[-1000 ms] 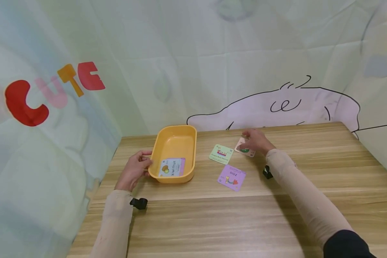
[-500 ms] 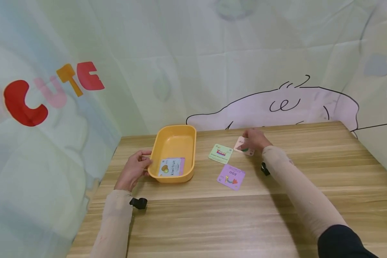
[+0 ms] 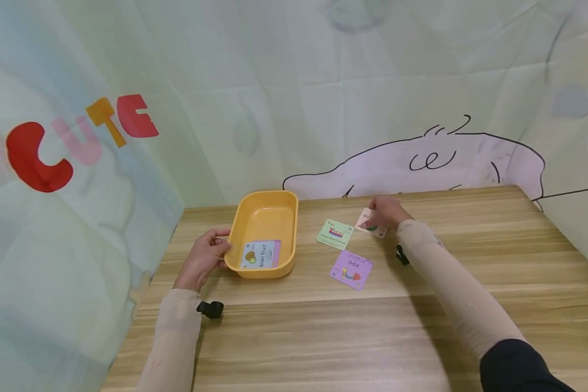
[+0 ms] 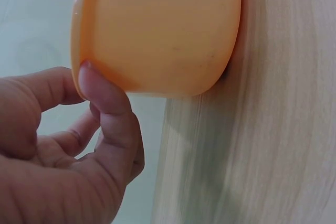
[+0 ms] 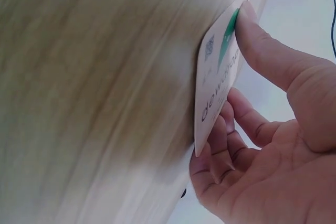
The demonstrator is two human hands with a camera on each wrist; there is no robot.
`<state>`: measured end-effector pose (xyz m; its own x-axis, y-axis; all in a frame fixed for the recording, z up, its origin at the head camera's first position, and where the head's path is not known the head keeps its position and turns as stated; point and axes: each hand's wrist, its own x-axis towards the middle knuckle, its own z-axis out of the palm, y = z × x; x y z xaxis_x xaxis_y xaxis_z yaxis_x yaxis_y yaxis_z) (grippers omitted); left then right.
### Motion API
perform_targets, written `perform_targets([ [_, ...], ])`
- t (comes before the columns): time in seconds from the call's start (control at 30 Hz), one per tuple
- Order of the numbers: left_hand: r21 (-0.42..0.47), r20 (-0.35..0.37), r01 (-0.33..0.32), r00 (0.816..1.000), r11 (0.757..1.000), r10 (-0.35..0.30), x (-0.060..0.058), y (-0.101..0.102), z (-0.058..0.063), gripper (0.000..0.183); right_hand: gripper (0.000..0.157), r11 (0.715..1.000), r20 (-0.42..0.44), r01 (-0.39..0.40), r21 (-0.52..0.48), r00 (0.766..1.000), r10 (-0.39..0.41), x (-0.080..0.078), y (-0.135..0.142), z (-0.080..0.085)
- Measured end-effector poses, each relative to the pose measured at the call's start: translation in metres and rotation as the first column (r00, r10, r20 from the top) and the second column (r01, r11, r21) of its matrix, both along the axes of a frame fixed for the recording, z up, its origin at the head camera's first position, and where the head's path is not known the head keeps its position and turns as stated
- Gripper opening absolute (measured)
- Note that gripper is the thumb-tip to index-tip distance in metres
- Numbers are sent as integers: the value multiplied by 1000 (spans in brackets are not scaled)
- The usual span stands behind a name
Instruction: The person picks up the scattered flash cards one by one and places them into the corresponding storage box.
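A yellow plastic tray (image 3: 267, 220) stands on the left of the table. My left hand (image 3: 206, 258) pinches its left rim between thumb and finger, and the left wrist view shows the thumb (image 4: 107, 95) against the wall. Inside the tray lies a kiwi fruit card (image 3: 259, 255) over a purple-edged card. My right hand (image 3: 388, 213) pinches a pale pink dewdrop card (image 5: 218, 77), its thumb (image 5: 257, 38) on the printed face and other fingers at the edge. Part of that card is hidden by the hand in the head view.
Left of the dewdrop card lies a green Dragon Boat Festival card (image 3: 335, 234). A purple zoo card (image 3: 351, 270) lies nearer to me. Behind the wooden table (image 3: 313, 337) hangs a printed cloth (image 3: 225, 109), close to the table's back edge.
My right hand has shifted slightly left and its fingers have closed in on the dewdrop card. The left hand, tray and other cards stay as they were.
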<state>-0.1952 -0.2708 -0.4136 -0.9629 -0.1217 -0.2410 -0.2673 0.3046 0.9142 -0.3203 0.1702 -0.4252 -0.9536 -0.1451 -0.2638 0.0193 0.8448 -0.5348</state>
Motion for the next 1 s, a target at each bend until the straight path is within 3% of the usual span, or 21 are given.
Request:
perform_targets([
  [0.4, -1, 18, -14, 1000, 1000, 14, 0, 1, 0, 40, 53, 1000, 96, 26, -11, 995, -25, -2, -1, 4],
  [1.0, -4, 3, 5, 1000, 1000, -5, 2, 0, 0, 42, 52, 1000, 50, -2, -13, 999, 3, -2, 0, 2],
])
